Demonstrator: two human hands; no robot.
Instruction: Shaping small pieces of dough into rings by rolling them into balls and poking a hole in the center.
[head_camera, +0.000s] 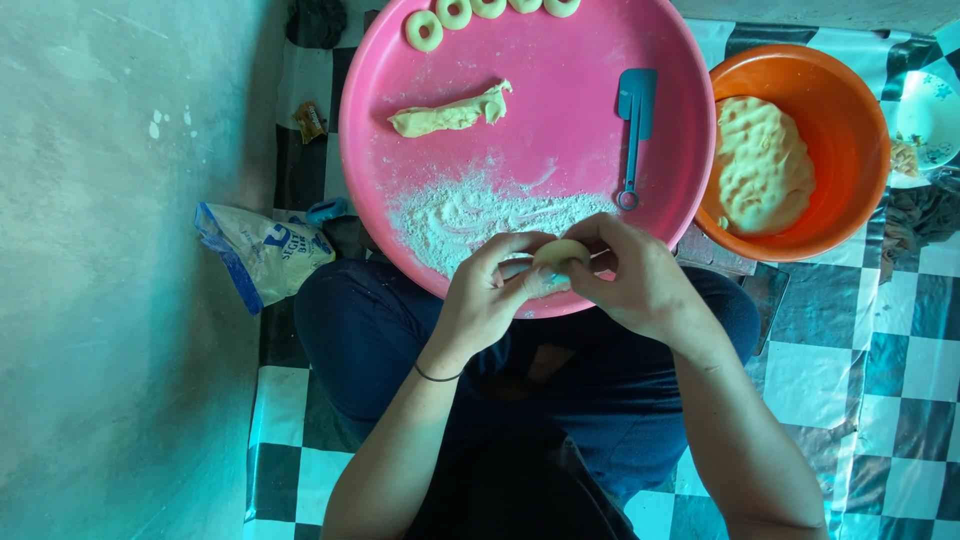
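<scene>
My left hand and my right hand meet over the near rim of a big pink tray. Together they pinch a small pale piece of dough between the fingertips. On the tray lie a heap of white flour, a rolled strip of dough and a blue plastic scraper. Several dough rings line the tray's far edge.
An orange bowl holding a large lump of dough stands to the right of the tray. A plastic bag lies on the left by the wall. A patterned plate sits at the far right. The floor cloth is black-and-white checked.
</scene>
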